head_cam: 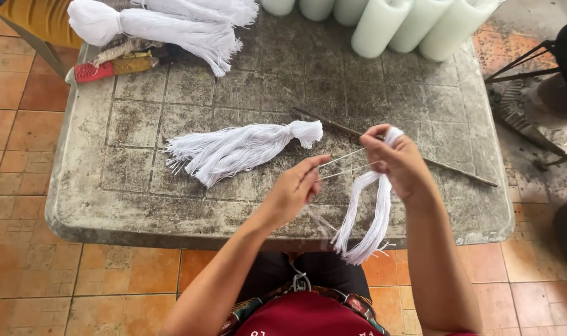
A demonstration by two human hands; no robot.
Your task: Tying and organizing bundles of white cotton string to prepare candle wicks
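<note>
Nearest the camera, the person's lap shows a dark red garment [299, 314] with a patterned waistband, above orange floor tiles [78, 286]. Both forearms reach forward over the near edge of a worn, grey, stone-topped table [140, 211] scored into squares. The left hand [296, 186] has its fingers drawn together, pinching the ends of two thin white strands [342, 165] that run taut, up and to the right, to the right hand [398, 165]. The right hand is closed around the folded top of a loose bundle of white cotton threads [370, 218]; a small tuft shows above the fingers, and the rest hangs down past the table edge, its cut ends fanning out in front of the lap. Behind the right hand a long, thin, dark rod [457, 171] lies slantwise on the tabletop; whether it is metal or wood is hard to tell. Left of the hands, a finished white thread tassel [233, 149], knotted at one end, lies flat near the middle of the table. At the far left corner rest larger tied white thread bundles [165, 25], with a red-handled tool [93, 70] just beside them. Along the far edge stand several pale, cylindrical candles [414, 25], close together. A dark metal chair frame [532, 62] stands off the right side.
</note>
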